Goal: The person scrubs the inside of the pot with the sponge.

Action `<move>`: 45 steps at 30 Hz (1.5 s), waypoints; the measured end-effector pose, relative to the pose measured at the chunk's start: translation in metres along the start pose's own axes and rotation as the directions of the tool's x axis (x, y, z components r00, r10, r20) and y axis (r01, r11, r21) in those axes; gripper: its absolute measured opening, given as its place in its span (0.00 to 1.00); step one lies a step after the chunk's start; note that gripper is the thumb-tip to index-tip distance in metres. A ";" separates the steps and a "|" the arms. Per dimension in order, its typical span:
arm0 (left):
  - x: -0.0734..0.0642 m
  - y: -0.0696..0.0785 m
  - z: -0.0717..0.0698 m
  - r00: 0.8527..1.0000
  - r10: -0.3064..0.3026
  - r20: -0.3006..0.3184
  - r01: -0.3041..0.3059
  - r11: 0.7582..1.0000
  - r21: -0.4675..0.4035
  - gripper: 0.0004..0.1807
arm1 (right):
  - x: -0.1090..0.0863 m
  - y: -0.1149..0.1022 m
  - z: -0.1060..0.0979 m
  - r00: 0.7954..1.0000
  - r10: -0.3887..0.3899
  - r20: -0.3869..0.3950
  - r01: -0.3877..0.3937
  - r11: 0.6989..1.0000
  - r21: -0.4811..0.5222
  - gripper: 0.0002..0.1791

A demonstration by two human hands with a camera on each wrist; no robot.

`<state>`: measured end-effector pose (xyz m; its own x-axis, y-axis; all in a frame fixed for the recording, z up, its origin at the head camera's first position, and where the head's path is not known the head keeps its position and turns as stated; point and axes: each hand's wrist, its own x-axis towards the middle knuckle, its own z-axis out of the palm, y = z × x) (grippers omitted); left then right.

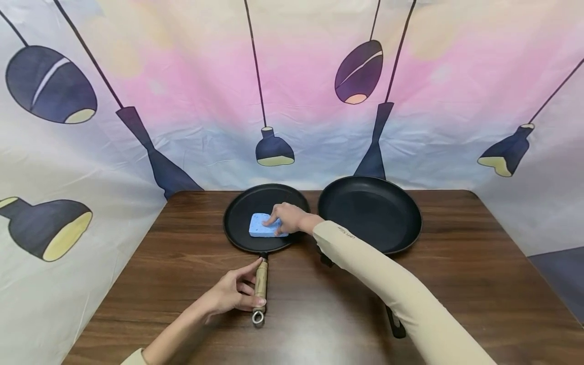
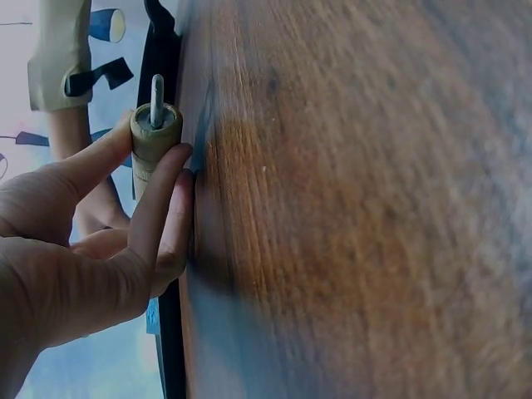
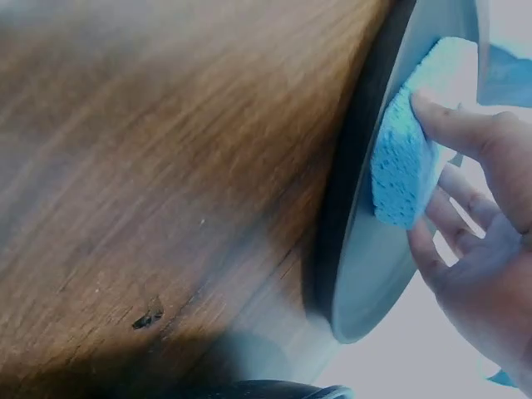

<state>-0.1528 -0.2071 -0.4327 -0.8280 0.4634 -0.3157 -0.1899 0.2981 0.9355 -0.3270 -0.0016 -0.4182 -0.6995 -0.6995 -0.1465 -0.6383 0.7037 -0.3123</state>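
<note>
A flat black pan (image 1: pixel 240 210) with a wooden handle (image 1: pixel 261 279) lies on the table, its handle toward the near side. My left hand (image 1: pixel 228 293) pinches that handle between thumb and fingers. In the left wrist view, the handle end (image 2: pixel 158 137) with its metal ring shows between the fingertips. On the pan's surface lies a light blue sponge (image 1: pixel 257 229). My right hand (image 1: pixel 291 217) grips the sponge from its right side. The right wrist view shows thumb and fingers on opposite sides of the sponge (image 3: pixel 399 170), which lies against the pan (image 3: pixel 366 287).
A larger black frying pan (image 1: pixel 369 215) stands to the right, close beside the first. Its black handle (image 1: pixel 396 325) points to the near side, partly hidden under my right sleeve (image 1: pixel 388 276). Behind the wooden table (image 1: pixel 461 263) hangs a cloth (image 1: pixel 205 76) printed with lamps.
</note>
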 end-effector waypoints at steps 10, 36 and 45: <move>0.003 -0.004 -0.008 1.000 -0.016 0.000 0.016 1.000 0.002 0.59 | 0.002 -0.014 0.007 0.994 -0.097 0.055 0.095 0.995 0.038 0.25; 0.003 0.000 -0.004 1.000 -0.021 -0.014 0.021 0.999 0.028 0.58 | 0.044 0.004 -0.004 0.998 0.048 -0.027 -0.048 0.999 0.000 0.27; 0.002 0.001 -0.005 1.000 -0.018 0.000 0.018 0.998 0.054 0.58 | 0.062 0.008 0.000 0.986 0.118 -0.121 -0.135 0.979 -0.150 0.27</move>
<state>-0.1574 -0.2103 -0.4319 -0.8243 0.4582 -0.3325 -0.1757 0.3512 0.9197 -0.3760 -0.0395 -0.4303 -0.8035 -0.5915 -0.0674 -0.5786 0.8026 -0.1453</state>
